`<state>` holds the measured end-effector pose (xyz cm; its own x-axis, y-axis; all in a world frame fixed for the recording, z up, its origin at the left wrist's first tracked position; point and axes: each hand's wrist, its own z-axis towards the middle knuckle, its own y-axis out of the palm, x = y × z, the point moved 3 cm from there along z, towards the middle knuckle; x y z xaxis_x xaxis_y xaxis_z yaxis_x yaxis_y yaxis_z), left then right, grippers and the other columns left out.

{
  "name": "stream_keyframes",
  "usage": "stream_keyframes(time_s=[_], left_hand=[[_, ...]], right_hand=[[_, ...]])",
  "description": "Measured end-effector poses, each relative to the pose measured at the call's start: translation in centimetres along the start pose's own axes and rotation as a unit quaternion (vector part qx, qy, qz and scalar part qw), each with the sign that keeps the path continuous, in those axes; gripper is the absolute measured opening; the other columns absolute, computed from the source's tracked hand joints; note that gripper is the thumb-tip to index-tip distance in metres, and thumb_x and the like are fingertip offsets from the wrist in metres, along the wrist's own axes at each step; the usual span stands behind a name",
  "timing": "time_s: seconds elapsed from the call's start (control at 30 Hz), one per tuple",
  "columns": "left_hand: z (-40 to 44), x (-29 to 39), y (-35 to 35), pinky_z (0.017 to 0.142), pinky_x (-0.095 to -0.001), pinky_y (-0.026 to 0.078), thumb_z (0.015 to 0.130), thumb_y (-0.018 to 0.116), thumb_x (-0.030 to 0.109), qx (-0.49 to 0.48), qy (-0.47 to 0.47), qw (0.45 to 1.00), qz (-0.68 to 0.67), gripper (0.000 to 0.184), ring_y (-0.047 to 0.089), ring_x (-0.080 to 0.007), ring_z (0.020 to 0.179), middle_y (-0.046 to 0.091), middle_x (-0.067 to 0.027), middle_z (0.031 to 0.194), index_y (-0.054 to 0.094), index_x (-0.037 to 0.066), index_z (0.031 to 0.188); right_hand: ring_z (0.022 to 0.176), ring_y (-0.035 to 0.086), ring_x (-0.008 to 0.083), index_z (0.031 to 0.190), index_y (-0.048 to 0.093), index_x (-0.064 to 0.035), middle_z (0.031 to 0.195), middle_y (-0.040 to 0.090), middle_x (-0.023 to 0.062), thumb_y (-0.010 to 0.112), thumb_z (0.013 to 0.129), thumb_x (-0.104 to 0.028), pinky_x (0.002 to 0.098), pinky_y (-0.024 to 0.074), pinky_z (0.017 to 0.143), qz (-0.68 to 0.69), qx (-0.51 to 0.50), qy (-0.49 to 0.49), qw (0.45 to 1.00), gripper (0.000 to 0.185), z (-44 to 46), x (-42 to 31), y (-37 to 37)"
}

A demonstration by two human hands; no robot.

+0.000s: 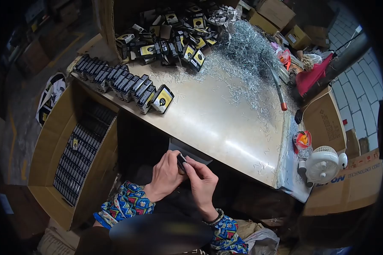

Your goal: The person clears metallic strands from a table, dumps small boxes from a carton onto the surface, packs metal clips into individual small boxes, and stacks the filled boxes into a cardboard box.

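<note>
In front of my body, just off the table's near edge, my left hand and my right hand meet around a small black box. The fingers of both hands are closed on it, and they hide most of its sides. My right thumb presses along its edge. Up on the table, a row of small black-and-yellow boxes stands along the left edge. The nearest one, a box with a yellow-and-white face, leans at the row's end.
A heap of loose small boxes lies at the back beside a large pile of small metal pieces. A carton packed with small boxes stands left. A red-tipped rod and a white fan are at right.
</note>
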<state>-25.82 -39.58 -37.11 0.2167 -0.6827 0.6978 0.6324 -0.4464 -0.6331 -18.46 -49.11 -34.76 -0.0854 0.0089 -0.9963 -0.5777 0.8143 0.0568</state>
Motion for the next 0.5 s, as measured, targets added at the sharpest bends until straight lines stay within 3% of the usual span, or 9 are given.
stream_keyframes(time_s=[0.03,0.1,0.17,0.33,0.4,0.43,0.5], left_hand=[[0.0,0.0,0.0,0.060,-0.0383,0.051,0.075,0.070,0.005,-0.001,0.000,1.000,0.000,0.048,0.061,-0.0328,0.074,0.057,-0.0178,0.095,0.044,-0.002,0.115],[0.2,-0.3,0.0,0.062,-0.0388,0.051,0.075,0.070,0.005,-0.028,-0.049,0.998,-0.028,0.048,0.061,-0.0330,0.077,0.057,-0.0181,0.096,0.044,-0.002,0.115],[0.3,-0.5,0.0,0.064,-0.0393,0.050,0.075,0.069,0.005,-0.057,-0.096,0.992,-0.055,0.049,0.061,-0.0332,0.079,0.056,-0.0184,0.097,0.044,-0.002,0.116],[1.3,0.5,-0.1,0.074,-0.0412,0.049,0.077,0.066,0.006,-0.125,-0.060,0.984,-0.109,0.043,0.061,-0.0341,0.086,0.056,-0.0169,0.098,0.045,-0.002,0.114],[3.5,0.6,-0.7,0.080,-0.0415,0.045,0.081,0.063,0.009,-0.132,0.039,0.980,-0.143,0.034,0.058,-0.0310,0.088,0.056,-0.0156,0.098,0.049,-0.001,0.110],[5.1,0.6,-1.0,0.080,-0.0415,0.045,0.081,0.063,0.009,-0.120,0.040,0.983,-0.131,0.034,0.058,-0.0310,0.088,0.056,-0.0156,0.098,0.049,-0.001,0.110],[8.8,0.7,-2.3,0.085,-0.0374,0.041,0.084,0.065,0.016,0.013,0.095,0.985,0.140,0.039,0.055,-0.0273,0.093,0.058,-0.0149,0.102,0.054,0.001,0.119]], right_hand=[[0.085,0.066,0.0143,0.108,0.069,0.0057,0.104,0.071,0.0132,0.068,0.086,0.003,0.0232,0.0533,0.076,0.000,0.000,0.001,1.000,0.023,0.0,0.2,0.1],[0.085,0.066,0.0161,0.106,0.069,0.0059,0.106,0.071,0.0141,0.067,0.086,0.004,0.0243,0.0533,0.075,-0.138,-0.012,-0.174,0.975,0.020,-0.1,-0.2,0.3],[0.085,0.067,0.0179,0.104,0.068,0.0060,0.108,0.070,0.0151,0.065,0.086,0.005,0.0254,0.0534,0.074,-0.269,-0.022,-0.339,0.901,0.018,-0.4,-0.3,0.8],[0.086,0.068,0.0260,0.102,0.067,0.0065,0.109,0.069,0.0172,0.065,0.084,0.007,0.0281,0.0543,0.075,-0.249,-0.036,-0.323,0.912,0.018,0.5,0.8,-1.3],[0.091,0.067,0.0271,0.107,0.066,0.0046,0.114,0.068,0.0164,0.064,0.085,0.006,0.0285,0.0540,0.078,-0.195,-0.026,-0.248,0.949,0.022,2.2,1.0,-2.7],[0.091,0.067,0.0271,0.107,0.066,0.0046,0.114,0.068,0.0164,0.064,0.085,0.006,0.0285,0.0540,0.078,-0.184,-0.035,-0.258,0.948,0.022,3.0,0.5,-2.8],[0.106,0.063,0.0293,0.111,0.065,0.0028,0.121,0.064,0.0171,0.063,0.086,0.003,0.0312,0.0522,0.087,-0.226,0.036,-0.240,0.943,0.025,4.6,-0.7,-3.5]])
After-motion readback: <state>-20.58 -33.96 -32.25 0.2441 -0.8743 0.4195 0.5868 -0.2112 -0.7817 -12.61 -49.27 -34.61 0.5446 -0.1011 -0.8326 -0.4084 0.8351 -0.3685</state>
